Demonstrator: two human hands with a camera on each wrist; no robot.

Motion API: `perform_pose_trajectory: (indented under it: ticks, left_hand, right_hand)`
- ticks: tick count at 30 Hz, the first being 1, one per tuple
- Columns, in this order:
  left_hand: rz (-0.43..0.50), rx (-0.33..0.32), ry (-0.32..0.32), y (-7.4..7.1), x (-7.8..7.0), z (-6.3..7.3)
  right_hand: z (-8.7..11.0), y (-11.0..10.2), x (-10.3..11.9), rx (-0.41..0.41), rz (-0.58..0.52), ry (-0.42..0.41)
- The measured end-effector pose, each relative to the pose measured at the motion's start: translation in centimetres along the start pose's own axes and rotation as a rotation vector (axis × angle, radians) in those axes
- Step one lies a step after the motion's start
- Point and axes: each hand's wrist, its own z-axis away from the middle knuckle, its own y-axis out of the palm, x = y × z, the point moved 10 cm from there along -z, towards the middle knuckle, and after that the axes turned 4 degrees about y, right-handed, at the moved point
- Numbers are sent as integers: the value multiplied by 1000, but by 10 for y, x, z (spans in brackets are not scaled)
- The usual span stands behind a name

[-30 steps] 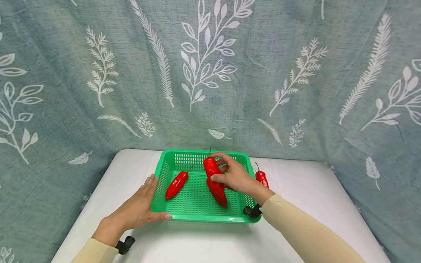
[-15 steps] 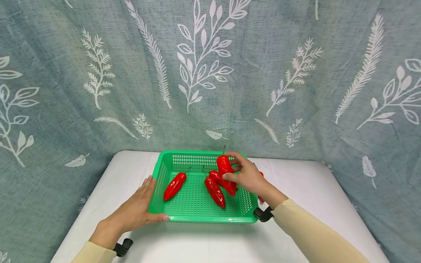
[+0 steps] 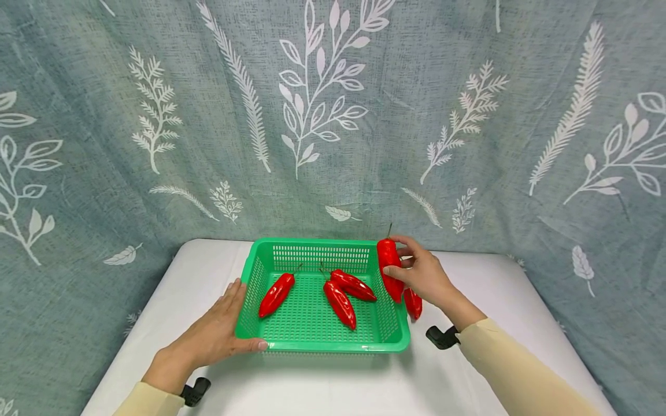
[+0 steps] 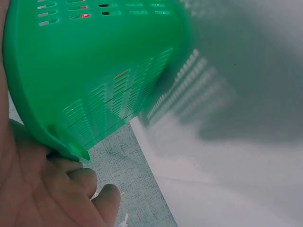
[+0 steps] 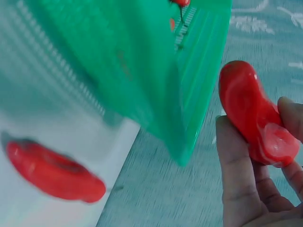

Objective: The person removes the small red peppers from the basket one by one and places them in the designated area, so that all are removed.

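Note:
Between the thumb and fingers of my right hand is a red chili pepper, stem upward, over the right rim of the green plastic basket. The right wrist view shows the same pepper raised beside the basket wall. My left hand rests at the basket's front left corner, fingers straight along the left side and thumb on the front rim. Inside the basket lie a pepper at left and two more, a front one and a rear one, right of the middle.
Another red pepper lies on the white tablecloth just right of the basket, partly hidden behind the held one. A grey-green leaf-patterned curtain hangs behind and around the table. A small black device sits at the right wrist.
My right hand has carried its pepper rightward from above the basket's middle to the right rim. The peppers inside show more fully now. My left hand stays at its corner.

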Motion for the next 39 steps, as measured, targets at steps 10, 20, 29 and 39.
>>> perform_pose_trajectory:
  ticks: [10, 20, 29, 39]
  left_hand:
    - [-8, -4, 5, 0, 0, 0]
    - [-2, -2, 2, 1, 0, 1]
    - [13, 14, -10, 3, 3, -1]
    - [9, 9, -8, 2, 3, -1]
  right_hand:
    - [3, -36, -34, -62, 106, 78]
    - [2, -53, -69, -124, 247, 122]
    - [-1, -51, -105, -91, 238, 209]
    - [-6, -43, -140, -63, 266, 272]
